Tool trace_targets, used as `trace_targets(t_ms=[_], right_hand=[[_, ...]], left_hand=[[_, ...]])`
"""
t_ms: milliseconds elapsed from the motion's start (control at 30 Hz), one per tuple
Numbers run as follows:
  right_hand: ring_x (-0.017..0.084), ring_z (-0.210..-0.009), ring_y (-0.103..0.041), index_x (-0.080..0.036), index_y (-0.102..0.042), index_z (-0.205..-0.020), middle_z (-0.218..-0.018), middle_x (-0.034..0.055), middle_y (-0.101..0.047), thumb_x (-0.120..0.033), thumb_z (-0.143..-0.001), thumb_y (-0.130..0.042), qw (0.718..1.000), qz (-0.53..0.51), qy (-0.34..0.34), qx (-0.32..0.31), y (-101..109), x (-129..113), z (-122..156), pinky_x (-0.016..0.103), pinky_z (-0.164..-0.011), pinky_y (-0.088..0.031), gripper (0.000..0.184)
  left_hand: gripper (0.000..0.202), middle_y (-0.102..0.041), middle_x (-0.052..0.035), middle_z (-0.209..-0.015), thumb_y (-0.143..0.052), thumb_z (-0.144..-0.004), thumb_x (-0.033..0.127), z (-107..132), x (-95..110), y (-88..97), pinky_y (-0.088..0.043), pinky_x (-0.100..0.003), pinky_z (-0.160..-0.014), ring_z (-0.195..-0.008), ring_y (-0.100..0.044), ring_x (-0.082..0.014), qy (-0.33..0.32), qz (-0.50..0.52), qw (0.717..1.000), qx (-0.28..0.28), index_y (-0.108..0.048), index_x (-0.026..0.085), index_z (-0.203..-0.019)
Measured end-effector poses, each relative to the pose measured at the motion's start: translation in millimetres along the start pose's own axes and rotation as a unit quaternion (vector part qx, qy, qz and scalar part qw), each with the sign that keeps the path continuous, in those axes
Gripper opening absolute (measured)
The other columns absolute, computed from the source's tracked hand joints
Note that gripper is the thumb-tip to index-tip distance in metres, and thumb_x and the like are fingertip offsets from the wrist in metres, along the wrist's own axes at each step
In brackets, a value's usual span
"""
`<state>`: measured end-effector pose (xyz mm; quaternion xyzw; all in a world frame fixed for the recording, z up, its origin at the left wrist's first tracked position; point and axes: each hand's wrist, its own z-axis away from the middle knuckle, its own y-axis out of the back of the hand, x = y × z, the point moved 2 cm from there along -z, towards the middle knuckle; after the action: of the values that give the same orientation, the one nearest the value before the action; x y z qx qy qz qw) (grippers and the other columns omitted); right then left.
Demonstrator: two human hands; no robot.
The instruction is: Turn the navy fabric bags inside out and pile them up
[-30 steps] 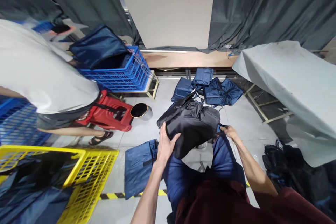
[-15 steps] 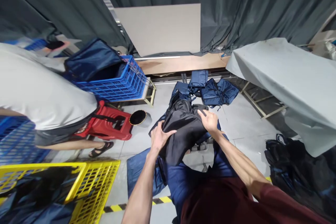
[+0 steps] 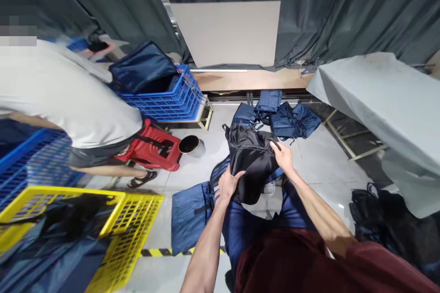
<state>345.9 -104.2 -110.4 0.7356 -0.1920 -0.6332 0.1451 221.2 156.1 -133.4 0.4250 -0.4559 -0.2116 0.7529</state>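
A black backpack (image 3: 252, 160) rests over my lap, with its top end pointing away from me. My left hand (image 3: 228, 184) grips the near left edge, thumb on top of the fabric. At the far right edge, my right hand (image 3: 282, 157) pinches the cloth between thumb and fingers. Blue fabric (image 3: 220, 171) shows beneath the backpack at the left. Beside my left leg hangs or lies a flat navy bag (image 3: 189, 213); which one I cannot tell. Several navy bags (image 3: 295, 119) lie on the floor just beyond the backpack.
A person in a white shirt (image 3: 79, 96) bends at the left, near a red plastic stool (image 3: 156, 149). Blue crates (image 3: 165, 105) and a yellow crate (image 3: 140, 233) hold bags. A bin (image 3: 197, 147) stands on the floor. Right: a covered table (image 3: 374, 87) and dark bags (image 3: 385, 224).
The backpack's black fabric has gone from bunched to more spread and upright between my hands. Both hands keep their hold. My view has turned slightly left.
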Motion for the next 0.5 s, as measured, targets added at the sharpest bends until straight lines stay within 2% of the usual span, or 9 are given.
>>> trace_targets(t_ms=[100,233,300,400,500], right_hand=[[0.029,-0.114,-0.076,-0.028,-0.086,-0.113,-0.119,0.0072,-0.085,-0.075,-0.106,-0.055,0.998,-0.032,0.022,0.047,4.6,-1.2,2.9,0.039,-0.106,-0.059,0.056],[0.031,-0.106,-0.078,-0.024,-0.086,-0.104,-0.105,0.0067,-0.085,-0.075,-0.105,-0.057,0.998,-0.064,-0.011,-0.008,2.1,4.8,8.7,0.042,-0.100,-0.061,0.058],[0.032,-0.111,-0.079,-0.024,-0.086,-0.106,-0.111,0.0074,-0.086,-0.074,-0.105,-0.060,0.997,-0.079,-0.007,-0.008,0.5,2.4,9.7,0.044,-0.107,-0.060,0.056],[0.032,-0.125,-0.077,-0.025,-0.088,-0.114,-0.127,0.0095,-0.084,-0.067,-0.106,-0.065,0.993,-0.109,0.019,0.033,2.8,-12.1,13.3,0.048,-0.121,-0.055,0.049],[0.030,-0.129,-0.076,-0.026,-0.089,-0.121,-0.131,0.0104,-0.084,-0.060,-0.109,-0.068,0.988,-0.122,0.063,0.065,14.4,-34.3,21.5,0.047,-0.125,-0.054,0.043]], left_hand=[[0.063,-0.084,-0.0191,-0.128,-0.078,-0.102,0.061,8.7,-6.6,-7.3,-0.058,-0.043,-0.101,-0.125,-0.079,-0.0409,-0.003,0.012,1.000,0.016,-0.070,0.021,-0.150],[0.075,-0.083,-0.0227,-0.129,-0.080,-0.099,0.064,15.4,-12.8,-13.8,-0.058,-0.046,-0.102,-0.126,-0.079,-0.0426,0.048,-0.011,0.998,0.030,-0.065,0.018,-0.156],[0.077,-0.082,-0.0242,-0.130,-0.083,-0.097,0.062,12.7,-12.8,-8.4,-0.059,-0.045,-0.103,-0.127,-0.079,-0.0422,0.032,-0.022,0.999,0.034,-0.064,0.016,-0.155],[0.076,-0.083,-0.0245,-0.129,-0.087,-0.095,0.060,13.2,-12.2,4.3,-0.060,-0.046,-0.104,-0.126,-0.080,-0.0424,0.008,-0.028,0.999,0.043,-0.066,0.015,-0.152],[0.069,-0.084,-0.0237,-0.124,-0.088,-0.093,0.056,30.1,-9.7,11.1,-0.061,-0.046,-0.102,-0.120,-0.081,-0.0432,-0.008,-0.016,0.997,0.081,-0.071,0.013,-0.144]])
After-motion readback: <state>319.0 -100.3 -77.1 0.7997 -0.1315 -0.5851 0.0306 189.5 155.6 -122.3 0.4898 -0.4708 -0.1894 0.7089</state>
